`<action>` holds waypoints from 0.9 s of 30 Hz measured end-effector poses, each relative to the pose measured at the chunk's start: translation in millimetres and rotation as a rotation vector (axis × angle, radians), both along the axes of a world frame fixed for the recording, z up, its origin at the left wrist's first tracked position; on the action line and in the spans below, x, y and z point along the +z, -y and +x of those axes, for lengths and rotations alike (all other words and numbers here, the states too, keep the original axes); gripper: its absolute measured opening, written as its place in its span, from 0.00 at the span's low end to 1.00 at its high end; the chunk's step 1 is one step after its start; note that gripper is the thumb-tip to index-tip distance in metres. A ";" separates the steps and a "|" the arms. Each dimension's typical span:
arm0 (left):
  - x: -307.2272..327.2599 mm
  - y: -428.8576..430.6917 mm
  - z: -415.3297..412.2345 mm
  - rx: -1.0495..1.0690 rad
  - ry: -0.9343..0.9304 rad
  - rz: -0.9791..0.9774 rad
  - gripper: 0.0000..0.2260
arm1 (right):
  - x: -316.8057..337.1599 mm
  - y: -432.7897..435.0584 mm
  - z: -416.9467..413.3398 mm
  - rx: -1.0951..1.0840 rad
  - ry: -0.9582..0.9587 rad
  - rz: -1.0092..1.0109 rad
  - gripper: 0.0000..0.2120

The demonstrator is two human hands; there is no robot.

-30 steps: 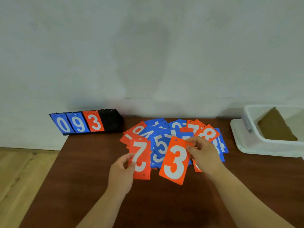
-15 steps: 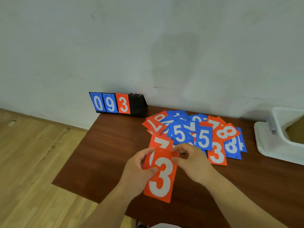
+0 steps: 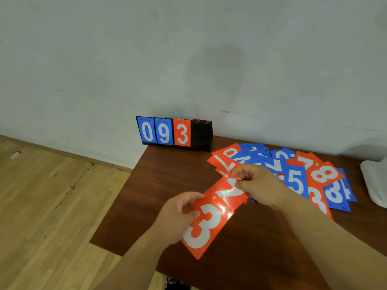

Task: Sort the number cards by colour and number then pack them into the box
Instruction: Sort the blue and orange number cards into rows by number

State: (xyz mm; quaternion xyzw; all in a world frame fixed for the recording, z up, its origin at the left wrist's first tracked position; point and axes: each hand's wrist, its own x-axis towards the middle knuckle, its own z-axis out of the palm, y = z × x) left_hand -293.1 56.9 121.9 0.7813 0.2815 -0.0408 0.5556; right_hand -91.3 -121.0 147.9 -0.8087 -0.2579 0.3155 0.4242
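A: Holding two red cards in the air, over the near left part of the table (image 3: 142,185). Pinching the red 3 card (image 3: 204,229) with the left hand (image 3: 178,214), thumb on the face, other fingers curled behind. Pinching the top of the second red card (image 3: 229,192) with the right hand (image 3: 257,185), thumb and forefinger tips together. Digit part-hidden, so no telling it for sure.

B: Probably squaring the two into a stack. Risks?

A: Glossy faces, likely slick: could slide apart if either pinch slackens. Close to the table's edge too, so could drop to the wooden floor (image 3: 52,206) instead of the tabletop. Could also end up in the wrong order.

B: And around?

A: Just beyond the right hand, a loose pile of red and blue cards (image 3: 295,182), overlapping and unsorted. At the back by the wall, a flip scoreboard (image 3: 173,132) showing 0, 9, 3. Only a sliver of the white box (image 3: 374,185) at the right edge, well apart from the held pair. Between them, that pile: could scatter under a low forearm on the way across.
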 end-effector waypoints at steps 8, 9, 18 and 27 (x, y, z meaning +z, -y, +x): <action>-44.6 -166.6 -49.9 0.390 -0.034 0.068 0.13 | -77.2 -119.6 -54.0 -0.419 -0.133 -0.128 0.10; -50.7 -180.9 -55.2 0.429 -0.047 0.072 0.13 | -89.7 -133.2 -66.1 -0.463 -0.163 -0.146 0.10; -84.2 -251.9 -74.4 0.487 -0.112 0.067 0.11 | -170.0 -204.1 -134.9 -0.343 -0.015 -0.543 0.19; -102.7 -266.3 -72.0 0.419 -0.219 0.088 0.13 | -182.2 -205.1 -128.2 0.119 0.459 -0.730 0.30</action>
